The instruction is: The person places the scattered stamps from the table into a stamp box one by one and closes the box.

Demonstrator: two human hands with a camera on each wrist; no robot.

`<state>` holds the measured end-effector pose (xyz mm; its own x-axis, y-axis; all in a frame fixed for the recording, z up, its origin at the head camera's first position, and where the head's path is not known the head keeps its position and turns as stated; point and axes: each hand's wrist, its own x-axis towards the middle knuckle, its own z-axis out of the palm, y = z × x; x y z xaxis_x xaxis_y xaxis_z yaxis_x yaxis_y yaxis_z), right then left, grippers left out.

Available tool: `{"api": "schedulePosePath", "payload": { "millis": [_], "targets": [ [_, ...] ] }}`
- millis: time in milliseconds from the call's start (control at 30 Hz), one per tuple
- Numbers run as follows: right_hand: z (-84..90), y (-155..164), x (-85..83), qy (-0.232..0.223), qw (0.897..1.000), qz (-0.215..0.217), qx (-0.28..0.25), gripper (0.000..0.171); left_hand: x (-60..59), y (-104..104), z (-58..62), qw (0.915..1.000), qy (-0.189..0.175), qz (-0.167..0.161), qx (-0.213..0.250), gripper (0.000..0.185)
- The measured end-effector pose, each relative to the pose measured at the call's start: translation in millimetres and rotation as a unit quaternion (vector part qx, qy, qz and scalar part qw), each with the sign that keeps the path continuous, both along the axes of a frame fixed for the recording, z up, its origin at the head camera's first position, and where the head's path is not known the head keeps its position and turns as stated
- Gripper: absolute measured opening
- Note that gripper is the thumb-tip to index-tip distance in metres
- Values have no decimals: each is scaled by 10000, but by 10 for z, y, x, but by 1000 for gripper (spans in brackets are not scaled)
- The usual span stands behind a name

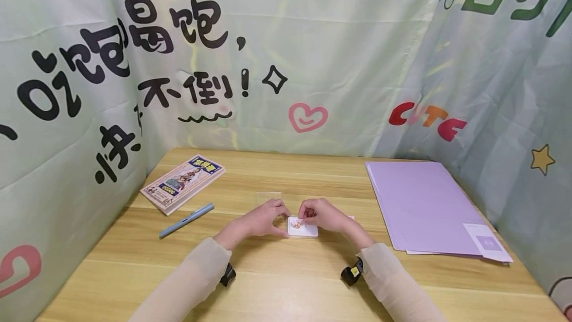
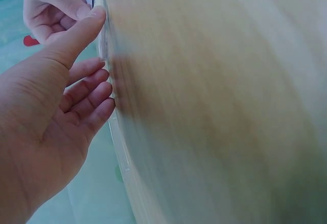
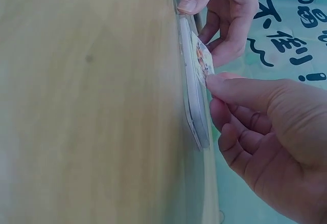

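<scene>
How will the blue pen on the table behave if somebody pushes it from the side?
The blue pen looks slim and round, so it would probably roll across the smooth wooden table. A clip seems to run along its barrel, which might stop the roll early. It looks light, so a gentle push should move it. Neither hand touches it.

**Wooden table and what lies on it**

A light wooden table (image 1: 286, 282) with visible plank grain fills the lower part of the head view. At its far left lies a colourful illustrated booklet (image 1: 183, 183), set at an angle, and just in front of it a light blue pen (image 1: 186, 220). Near the middle, a small white card (image 1: 302, 226) with a little picture lies flat, with a clear plastic sleeve (image 1: 269, 198) just behind it. On the right side a stack of purple folders (image 1: 420, 207) reaches the far edge, with a white slip (image 1: 488, 242) at its near corner.
</scene>
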<state>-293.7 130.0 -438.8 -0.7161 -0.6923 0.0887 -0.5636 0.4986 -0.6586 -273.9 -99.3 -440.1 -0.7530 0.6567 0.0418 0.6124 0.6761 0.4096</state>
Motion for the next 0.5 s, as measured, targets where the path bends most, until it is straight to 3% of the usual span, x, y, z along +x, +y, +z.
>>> {"api": "schedulePosePath", "payload": {
  "millis": [500],
  "targets": [
    [-10, -9, 1, -77, 9999, 8, 96, 4, -23, -2, -26, 10000, 0, 21, -32, 55]
  ]
}}
